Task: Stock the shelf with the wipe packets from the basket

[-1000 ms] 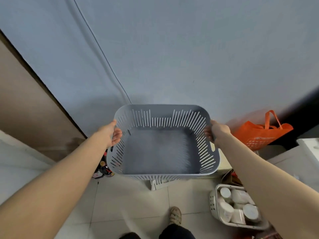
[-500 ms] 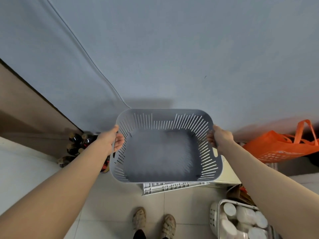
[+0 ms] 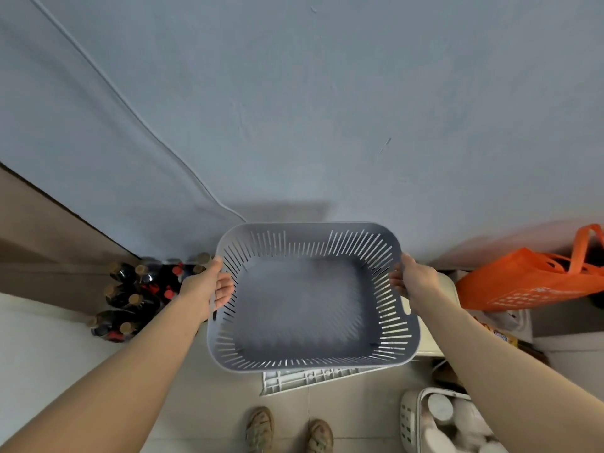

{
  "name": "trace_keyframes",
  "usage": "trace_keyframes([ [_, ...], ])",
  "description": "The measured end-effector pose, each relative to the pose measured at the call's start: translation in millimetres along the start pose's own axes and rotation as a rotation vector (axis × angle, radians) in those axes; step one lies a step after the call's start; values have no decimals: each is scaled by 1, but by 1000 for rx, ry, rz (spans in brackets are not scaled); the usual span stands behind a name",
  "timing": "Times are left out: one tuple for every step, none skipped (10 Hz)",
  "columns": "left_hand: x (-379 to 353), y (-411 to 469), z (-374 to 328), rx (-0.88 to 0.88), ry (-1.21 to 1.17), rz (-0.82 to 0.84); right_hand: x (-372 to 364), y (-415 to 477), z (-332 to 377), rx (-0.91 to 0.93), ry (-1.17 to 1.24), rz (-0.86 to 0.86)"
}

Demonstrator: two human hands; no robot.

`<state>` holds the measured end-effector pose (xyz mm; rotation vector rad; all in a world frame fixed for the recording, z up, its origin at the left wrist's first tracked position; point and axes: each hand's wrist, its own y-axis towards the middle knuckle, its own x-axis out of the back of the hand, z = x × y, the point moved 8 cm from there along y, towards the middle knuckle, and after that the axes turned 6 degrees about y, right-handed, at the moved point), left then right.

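— Two hands on the basket (image 3: 307, 228)?
— Yes. Your left hand (image 3: 209, 286) grips its left rim and your right hand (image 3: 413, 279) grips its right rim.
— Where is it?
— Held up near the far wall, between the bottles (image 3: 137, 292) on the left and the orange bag (image 3: 529, 279) on the right.

Pale tiled floor (image 3: 222, 413), grout lines showing. Far L, in corner by wall: cluster of dark bottles (image 3: 137, 299), some upright, some tipped over, touching each other. Centre: white ribbed plastic panel (image 3: 294, 379) flat on tiles, mostly hidden under grey basket (image 3: 313, 364). Just R of it, pale rounded unit (image 3: 434, 338), also part-hidden. Btm centre: pair of tan shoes (image 3: 260, 429), toes twd panel. Btm R: white slotted bin (image 3: 410, 420) w/ white round containers (image 3: 439, 408) inside. Far R nr wall: orange bag (image 3: 529, 282); can't tell what it sits on.
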<state>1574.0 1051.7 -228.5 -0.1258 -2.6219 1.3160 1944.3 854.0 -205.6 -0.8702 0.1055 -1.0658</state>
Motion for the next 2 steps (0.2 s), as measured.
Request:
trace_keyframes([
  [-1,-4,-5,-21,82,28,2,-1,3,51,-84,-14],
  [9,-16,-24,-218,462,-100,12,-15,21,286,-382,-113],
])
